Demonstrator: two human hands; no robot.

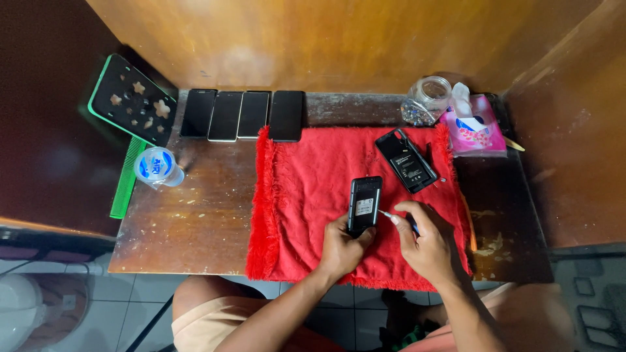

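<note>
My left hand (340, 249) grips the lower end of a small black phone (364, 203) with its back cover off, held upright over a red fringed cloth (306, 195). My right hand (424, 244) holds a thin screwdriver (391, 216), its tip touching the phone's right edge. A second opened black phone (407, 160) lies on the cloth further back to the right.
Several dark phones (242, 115) lie in a row at the back of the wooden table (189, 215). A glass jar (427, 100) and pink tissue pack (479, 127) stand back right. A water bottle (156, 166), green comb (127, 179) and green-edged tray (130, 98) are left.
</note>
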